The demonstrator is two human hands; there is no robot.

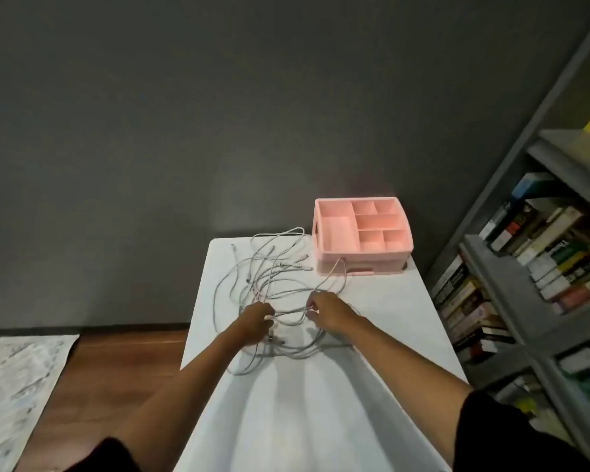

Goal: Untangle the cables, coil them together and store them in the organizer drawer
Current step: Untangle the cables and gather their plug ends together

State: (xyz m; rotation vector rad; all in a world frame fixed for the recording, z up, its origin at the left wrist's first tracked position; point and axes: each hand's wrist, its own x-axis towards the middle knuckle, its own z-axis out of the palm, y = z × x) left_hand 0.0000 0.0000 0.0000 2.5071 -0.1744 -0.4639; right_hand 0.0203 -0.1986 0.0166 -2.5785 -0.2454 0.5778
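Note:
A tangle of pale grey cables (269,274) sprawls over the middle of the white table (382,311), with loops reaching the pink organizer (361,233) at the far right corner. The organizer has open top compartments and a closed drawer (361,265) at its front. My left hand (256,320) grips a bunch of cables near the tangle's near side. My right hand (324,310) pinches a cable strand a little to the right, and a loop sags between the two hands.
A grey bookshelf (539,267) full of books stands close along the table's right side. A dark wall lies behind the table. Wooden floor and a patterned rug (17,386) are to the left.

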